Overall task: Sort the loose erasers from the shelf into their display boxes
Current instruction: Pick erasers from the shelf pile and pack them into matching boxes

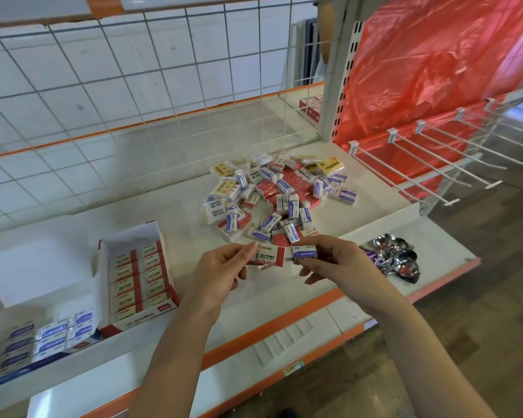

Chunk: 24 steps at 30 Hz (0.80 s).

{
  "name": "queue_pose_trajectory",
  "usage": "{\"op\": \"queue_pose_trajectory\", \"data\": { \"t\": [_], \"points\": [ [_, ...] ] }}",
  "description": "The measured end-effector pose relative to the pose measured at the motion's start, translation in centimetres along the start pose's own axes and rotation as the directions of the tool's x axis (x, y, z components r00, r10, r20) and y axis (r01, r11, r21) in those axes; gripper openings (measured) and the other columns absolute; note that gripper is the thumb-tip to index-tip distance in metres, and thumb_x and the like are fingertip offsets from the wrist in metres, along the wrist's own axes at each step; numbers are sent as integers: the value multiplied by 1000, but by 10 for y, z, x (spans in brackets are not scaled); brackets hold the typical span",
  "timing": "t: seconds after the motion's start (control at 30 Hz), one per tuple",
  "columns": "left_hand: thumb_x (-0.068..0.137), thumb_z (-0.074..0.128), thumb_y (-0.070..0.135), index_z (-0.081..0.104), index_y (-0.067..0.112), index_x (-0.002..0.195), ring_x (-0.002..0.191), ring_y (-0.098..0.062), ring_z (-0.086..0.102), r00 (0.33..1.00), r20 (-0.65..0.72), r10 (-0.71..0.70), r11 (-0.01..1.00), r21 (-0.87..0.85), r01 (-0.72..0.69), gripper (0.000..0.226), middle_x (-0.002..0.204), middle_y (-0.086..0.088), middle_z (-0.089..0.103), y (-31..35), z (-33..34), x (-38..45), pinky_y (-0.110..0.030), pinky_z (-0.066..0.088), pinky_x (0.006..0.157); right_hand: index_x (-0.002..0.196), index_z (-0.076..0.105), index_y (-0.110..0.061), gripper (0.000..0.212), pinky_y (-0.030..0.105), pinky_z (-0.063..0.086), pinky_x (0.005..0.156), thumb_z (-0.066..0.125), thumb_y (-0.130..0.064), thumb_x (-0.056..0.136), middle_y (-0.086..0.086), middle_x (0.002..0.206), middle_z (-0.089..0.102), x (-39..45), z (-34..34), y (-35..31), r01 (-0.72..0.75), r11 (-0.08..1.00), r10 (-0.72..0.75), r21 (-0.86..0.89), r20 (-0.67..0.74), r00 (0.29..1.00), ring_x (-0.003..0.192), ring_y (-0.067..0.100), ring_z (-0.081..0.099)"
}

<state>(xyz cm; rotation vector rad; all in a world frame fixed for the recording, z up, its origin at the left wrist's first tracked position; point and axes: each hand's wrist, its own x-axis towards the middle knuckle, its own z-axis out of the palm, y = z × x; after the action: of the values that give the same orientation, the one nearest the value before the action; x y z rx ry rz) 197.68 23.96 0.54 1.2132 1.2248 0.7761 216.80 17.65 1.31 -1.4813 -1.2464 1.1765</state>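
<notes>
Red-sleeved 2B eraser [271,256] pinched in left hand [224,271]; blue eraser [305,253] pinched in right hand [334,262]. Sorting underway; next, likely each to its matching box leftward of both hands: red display box [136,279], blue display box [47,339].

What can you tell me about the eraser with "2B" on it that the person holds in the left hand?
The 2B eraser is a small rectangular block in a cream paper sleeve with a red band at its right end and dark print. The left hand pinches it by its left end, label up, held level above the shelf's front edge. Its right end almost meets the blue ERASER-labelled eraser in the right hand; whether they touch is unclear.
</notes>
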Motion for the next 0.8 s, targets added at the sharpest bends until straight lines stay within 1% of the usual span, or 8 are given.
{"op": "queue_pose_trajectory", "data": {
  "t": [0.17, 0.3, 0.4, 0.5, 0.57, 0.63, 0.7, 0.8],
  "points": [
    [86, 62, 27, 72, 10, 89, 50, -2, 40, 1000, -21, -1, 997, -81, -1, 19, 58, 5, 61, 0, -13, -6, -12, 31, 42, 101, 65, -22, 19, 22, 53, 66, 60, -8, 89, -1, 80, 70, 5, 9, -4, 7, 1000, -7, 20, 30, 1000, 72, 12, 66],
    [87, 62, 24, 72, 14, 90, 52, -2, 41, 998, -67, 4, 994, -109, -12, 14, 70, 2, 68, -2, -35, -15, -12, 31, 43, 93, 66, -29, 21, 19, 50, 59, 62, -9, 87, -9, 66, 67, 17, 26, -11, 26, 999, -24, -21, 74, 997, 61, 3, 59],
    [88, 60, 25, 72, 15, 94, 52, -2, 42, 993, -119, 7, 996, -87, -17, 16, 69, 3, 67, -4, -54, -22, -13, 33, 46, 88, 66, -36, 22, 15, 46, 57, 65, -15, 86, -10, 63, 64, 26, 42, -16, 61, 994, -53, -85, 93, 994, 57, 0, 56],
    [89, 60, 26, 72, 19, 91, 57, -8, 46, 980, -197, 5, 995, -97, -25, 15, 56, 9, 59, -7, -78, -27, -21, 40, 58, 89, 67, -37, 19, 11, 43, 57, 66, -18, 85, -14, 65, 63, 33, 59, -23, 111, 988, -95, -107, 144, 985, 58, -2, 54],
    [88, 61, 27, 73, 24, 84, 63, -13, 51, 960, -279, -5, 993, -111, -27, 13, 56, 7, 58, -9, -95, -31, -31, 45, 68, 90, 66, -35, 19, 11, 43, 58, 65, -17, 86, -17, 70, 65, 37, 71, -28, 141, 983, -117, -120, 190, 975, 62, -3, 54],
    [87, 63, 26, 72, 22, 80, 64, -14, 57, 940, -342, -24, 990, -137, -25, 12, 56, 5, 59, -12, -114, -37, -35, 48, 72, 92, 65, -35, 19, 14, 46, 62, 65, -18, 86, -17, 78, 66, 41, 85, -33, 166, 975, -128, -149, 236, 963, 69, -1, 57],
    [87, 62, 25, 71, 17, 83, 59, -11, 58, 929, -367, -38, 989, -146, -18, 13, 58, 1, 60, -15, -133, -43, -29, 52, 64, 95, 65, -33, 18, 15, 47, 67, 66, -18, 86, -14, 85, 66, 45, 100, -37, 197, 965, -145, -176, 270, 952, 77, 0, 58],
    [89, 59, 25, 70, 14, 91, 46, -3, 44, 921, -390, -9, 997, -77, -23, 15, 51, 7, 53, -17, -161, -54, -13, 36, 44, 95, 64, -32, 17, 14, 47, 71, 66, -19, 85, -13, 88, 66, 51, 127, -44, 223, 955, -157, -197, 305, 939, 81, 0, 59]
  ]
}}
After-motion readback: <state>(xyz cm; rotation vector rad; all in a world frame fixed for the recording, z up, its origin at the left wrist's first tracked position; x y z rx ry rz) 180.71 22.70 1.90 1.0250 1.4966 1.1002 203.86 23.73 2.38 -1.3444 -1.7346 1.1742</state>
